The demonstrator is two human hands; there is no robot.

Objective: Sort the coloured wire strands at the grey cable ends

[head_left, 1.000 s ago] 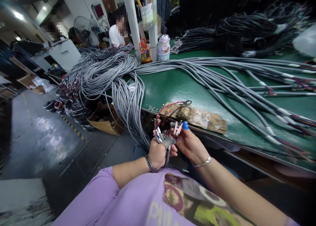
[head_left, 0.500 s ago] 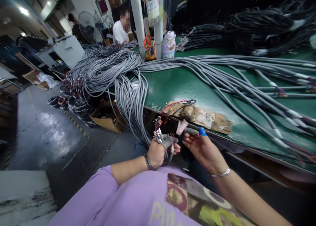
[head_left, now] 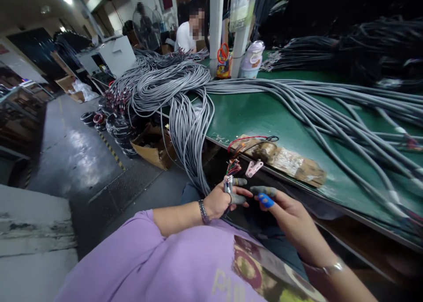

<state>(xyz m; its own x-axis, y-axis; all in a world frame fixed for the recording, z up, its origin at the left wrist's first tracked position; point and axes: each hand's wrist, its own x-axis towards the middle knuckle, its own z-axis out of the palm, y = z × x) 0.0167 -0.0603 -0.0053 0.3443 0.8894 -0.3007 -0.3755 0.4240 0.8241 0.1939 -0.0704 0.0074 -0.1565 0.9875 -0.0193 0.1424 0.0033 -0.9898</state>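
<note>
Cable end [head_left: 228, 182] clamped in left hand [head_left: 218, 201] fingers, right hand [head_left: 288, 212] fingers apart, just beside

Top: lilac short-sleeve T-shirt [head_left: 172, 262], front print [head_left: 261, 267] in maroon, olive-green and white, with pale lettering. Dark link bracelet [head_left: 202, 211] on my left wrist, thin silver bangle [head_left: 330, 269] on the right. Left hand [head_left: 218, 201]: grey rubber cots [head_left: 238, 199] on the fingers. Right hand [head_left: 292, 218]: one grey cot [head_left: 264, 190], one blue cot [head_left: 266, 200].
</note>
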